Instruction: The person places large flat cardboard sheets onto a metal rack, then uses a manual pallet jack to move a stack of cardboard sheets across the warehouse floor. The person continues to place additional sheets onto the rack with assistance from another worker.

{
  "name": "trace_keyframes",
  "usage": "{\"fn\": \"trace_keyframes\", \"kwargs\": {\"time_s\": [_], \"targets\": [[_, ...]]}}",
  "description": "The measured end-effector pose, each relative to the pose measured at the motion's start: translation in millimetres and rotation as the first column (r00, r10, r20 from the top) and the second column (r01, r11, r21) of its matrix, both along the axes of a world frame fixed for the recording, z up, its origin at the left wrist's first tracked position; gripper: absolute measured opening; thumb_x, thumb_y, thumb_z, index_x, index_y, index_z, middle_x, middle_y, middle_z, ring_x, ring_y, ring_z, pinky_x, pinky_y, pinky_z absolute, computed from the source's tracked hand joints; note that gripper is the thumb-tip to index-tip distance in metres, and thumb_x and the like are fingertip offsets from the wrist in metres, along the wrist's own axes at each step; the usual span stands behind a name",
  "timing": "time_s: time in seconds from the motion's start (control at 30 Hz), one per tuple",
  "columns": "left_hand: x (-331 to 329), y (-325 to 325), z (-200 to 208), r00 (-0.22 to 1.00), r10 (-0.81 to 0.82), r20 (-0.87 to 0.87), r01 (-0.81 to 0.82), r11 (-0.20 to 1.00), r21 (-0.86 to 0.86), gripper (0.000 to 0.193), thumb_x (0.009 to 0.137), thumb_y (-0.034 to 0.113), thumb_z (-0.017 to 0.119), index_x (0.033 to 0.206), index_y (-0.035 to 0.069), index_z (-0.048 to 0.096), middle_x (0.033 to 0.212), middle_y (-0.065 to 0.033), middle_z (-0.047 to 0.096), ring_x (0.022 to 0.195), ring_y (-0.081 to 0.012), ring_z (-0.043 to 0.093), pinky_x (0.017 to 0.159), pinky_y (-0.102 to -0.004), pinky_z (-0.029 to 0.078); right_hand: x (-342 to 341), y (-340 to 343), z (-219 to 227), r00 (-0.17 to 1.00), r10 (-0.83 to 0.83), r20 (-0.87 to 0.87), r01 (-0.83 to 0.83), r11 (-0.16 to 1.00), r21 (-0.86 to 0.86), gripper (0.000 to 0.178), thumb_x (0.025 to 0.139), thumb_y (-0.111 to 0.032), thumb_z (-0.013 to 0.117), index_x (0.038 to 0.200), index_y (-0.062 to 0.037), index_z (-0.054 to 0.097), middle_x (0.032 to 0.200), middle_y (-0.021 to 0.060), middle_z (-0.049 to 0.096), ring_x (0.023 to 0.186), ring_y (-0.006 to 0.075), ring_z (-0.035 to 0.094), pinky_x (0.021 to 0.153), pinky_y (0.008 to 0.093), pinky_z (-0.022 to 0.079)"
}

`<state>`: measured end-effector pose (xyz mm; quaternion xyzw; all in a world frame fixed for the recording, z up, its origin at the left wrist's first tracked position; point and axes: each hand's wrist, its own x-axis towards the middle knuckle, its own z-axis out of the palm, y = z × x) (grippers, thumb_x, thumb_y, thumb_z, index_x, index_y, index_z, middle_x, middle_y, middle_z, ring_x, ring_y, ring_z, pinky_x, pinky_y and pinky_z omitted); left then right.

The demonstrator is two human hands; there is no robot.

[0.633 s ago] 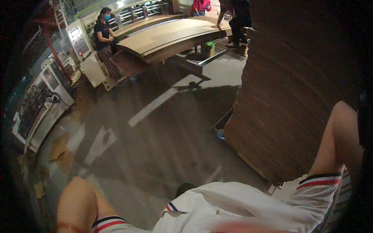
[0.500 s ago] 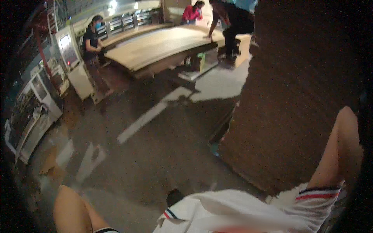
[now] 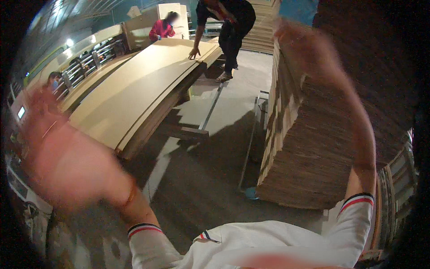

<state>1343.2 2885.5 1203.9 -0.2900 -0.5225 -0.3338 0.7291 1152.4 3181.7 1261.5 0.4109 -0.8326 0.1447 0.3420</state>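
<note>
While the left hand [image 3: 42, 104] is raised before pale sheets [image 3: 130, 85], the right hand [image 3: 293, 40] is near a tall brown stack [image 3: 309, 157].
Blur hides the fingers; wide or narrow, I cannot tell.

Left hand [image 3: 65, 154] and right hand [image 3: 301, 45] — both hands have come up into view, blurred.

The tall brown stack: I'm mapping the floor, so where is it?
In the head view's right half, the tall brown stack stands behind the right hand.
</note>
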Motion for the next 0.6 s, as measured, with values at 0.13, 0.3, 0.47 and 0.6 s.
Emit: {"fn": "trace_keyframes", "kwargs": {"time_s": [0.13,0.3,0.47,0.6], "targets": [[-214.7,-63.1,-81.2,0.556,0.521,0.648,-0.502,0.831,-0.238,0.045,0.079,0.026,0.058,0.113,-0.002,0.049,0.108,-0.0177,0.055,0.101,-0.0297,0.051,0.089,-0.0385,0.038,-196.9,-65.5,-98.2,0.800,-0.600,0.009,0.423,0.576,0.699,0.065,0.073,-0.007,0.042,0.135,-0.0177,0.026,0.088,0.0133,0.061,0.080,0.0281,0.060,0.063,0.0413,0.047],[-210.6,-151.5,-215.0,0.059,0.654,0.754,-0.565,0.645,-0.515,0.056,0.075,0.027,0.061,0.119,-0.002,0.043,0.109,-0.0201,0.053,0.100,-0.0355,0.049,0.088,-0.0433,0.037,-352.8,-120.3,-188.2,0.681,-0.696,0.228,0.410,0.621,0.668,0.058,0.083,-0.013,0.039,0.137,-0.0147,0.019,0.121,0.0131,0.049,0.105,0.0297,0.052,0.085,0.0412,0.045],[-137.9,-201.7,-273.0,-0.279,0.560,0.780,-0.638,0.499,-0.587,0.058,0.072,0.025,0.063,0.120,-0.001,0.042,0.113,-0.0195,0.051,0.107,-0.0351,0.045,0.092,-0.0441,0.034,-439.0,-146.9,-200.0,0.555,-0.757,0.344,0.427,0.614,0.663,0.078,0.072,-0.007,0.044,0.139,-0.0180,0.006,0.116,0.0160,0.052,0.102,0.0293,0.054,0.083,0.0418,0.044],[-97.5,-223.2,-295.0,-0.518,0.500,0.694,-0.661,0.282,-0.696,0.065,0.074,0.033,0.062,0.126,0.004,0.037,0.128,-0.0172,0.038,0.121,-0.0316,0.033,0.098,-0.0476,0.027,-474.0,-177.1,-199.9,0.569,-0.729,0.381,0.422,0.656,0.626,0.082,0.072,-0.008,0.048,0.139,-0.0186,0.003,0.112,0.0150,0.055,0.099,0.0280,0.055,0.081,0.0422,0.046]]}}
